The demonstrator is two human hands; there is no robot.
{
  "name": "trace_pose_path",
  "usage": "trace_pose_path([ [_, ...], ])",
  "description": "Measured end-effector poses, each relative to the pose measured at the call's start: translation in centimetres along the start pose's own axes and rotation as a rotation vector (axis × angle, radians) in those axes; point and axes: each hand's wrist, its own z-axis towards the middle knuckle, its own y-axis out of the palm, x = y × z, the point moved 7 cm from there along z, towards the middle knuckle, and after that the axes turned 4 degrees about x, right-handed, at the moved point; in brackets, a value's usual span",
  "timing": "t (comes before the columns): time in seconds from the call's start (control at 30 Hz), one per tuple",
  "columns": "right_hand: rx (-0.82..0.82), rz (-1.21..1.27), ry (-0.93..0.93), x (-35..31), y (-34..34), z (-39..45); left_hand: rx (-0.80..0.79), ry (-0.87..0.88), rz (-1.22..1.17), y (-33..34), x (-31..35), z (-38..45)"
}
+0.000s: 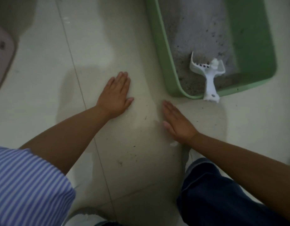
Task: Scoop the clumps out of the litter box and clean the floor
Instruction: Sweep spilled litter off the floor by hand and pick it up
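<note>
Tiled floor (43,66), litter specks | green litter box (162,46): grey litter, white scoop (209,79) | left hand (115,95), right hand (177,123) flat, fingers straight, holding nothing

Glossy floor tiles (43,66), seemingly plastic scoop (209,79)

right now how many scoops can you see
1: a white scoop lies in the near corner of the green litter box, its handle resting over the rim. Others could be buried in the litter or out of frame.

Litter box (159,46) on floor (43,62), far right. Scoop (210,75) inside near corner (handle over rim). Left hand (115,95) and right hand (177,121) flat on floor, before box.
</note>
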Motion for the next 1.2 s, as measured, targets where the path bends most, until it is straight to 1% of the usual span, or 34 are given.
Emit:
trace_pose_path([
  [0.03,0.002,-0.020,-0.011,-0.2,-0.1,-0.4,-0.001,0.051,0.001,0.3,0.5,-0.1],
  [0.13,0.013,-0.124,-0.075,-0.3,-0.7,-1.8,0.078,0.276,0.054,0.7,3.3,-0.9],
  [0.2,0.002,-0.168,-0.080,0.7,-1.2,-3.1,0.074,0.343,0.081,1.0,4.4,-1.0],
  [0.23,0.006,-0.182,-0.050,1.7,-1.6,-3.8,0.092,0.371,0.096,0.9,4.8,-0.8],
  [0.3,0.016,-0.182,0.074,4.6,-2.2,-5.3,0.153,0.415,0.123,0.4,5.3,-0.3],
  [0.37,0.090,-0.197,0.228,7.9,-3.4,-6.3,0.192,0.423,0.131,0.0,5.1,0.3],
  [0.4,0.160,-0.181,0.333,9.4,-4.5,-6.7,0.195,0.421,0.135,-0.1,5.1,0.7],
  [0.47,0.210,-0.083,0.570,11.7,-5.6,-7.2,0.186,0.398,0.146,-0.1,5.3,1.3],
  [0.5,0.219,-0.045,0.633,12.1,-5.6,-7.1,0.172,0.388,0.153,-0.1,5.5,1.5],
  [0.57,0.223,0.011,0.677,11.5,-4.9,-6.4,0.168,0.373,0.174,0.0,5.7,1.5],
  [0.7,0.284,0.068,0.746,8.5,-2.0,-4.4,0.204,0.355,0.220,-0.4,5.1,1.2],
  [0.73,0.264,0.066,0.729,7.4,-1.0,-3.9,0.212,0.357,0.226,-0.5,4.9,1.2],
  [0.77,0.234,0.066,0.672,6.0,0.1,-3.3,0.203,0.357,0.231,-0.6,4.8,1.1],
  [0.87,0.175,0.122,0.378,0.7,2.0,-1.4,0.210,0.393,0.249,-0.4,4.8,0.3],
  [0.9,0.172,0.112,0.312,-0.4,2.4,-1.1,0.215,0.411,0.249,-0.2,5.0,0.1],
  [0.93,0.165,0.124,0.280,-1.0,2.5,-1.0,0.225,0.428,0.245,0.0,5.3,-0.2],
  [1.0,0.130,0.143,0.288,-1.0,1.9,-1.5,0.241,0.456,0.222,0.2,5.7,-0.7],
  [1.03,0.154,0.153,0.313,-0.4,1.2,-2.0,0.248,0.470,0.214,0.3,6.1,-0.9],
  [1.1,0.293,0.161,0.448,2.5,-0.8,-3.7,0.271,0.498,0.219,0.6,6.8,-1.2],
  [1.13,0.355,0.170,0.570,4.7,-1.9,-4.8,0.285,0.507,0.221,0.7,7.2,-1.4],
  [1.2,0.420,0.182,0.801,9.1,-3.8,-7.1,0.302,0.501,0.222,1.0,7.7,-1.4],
])
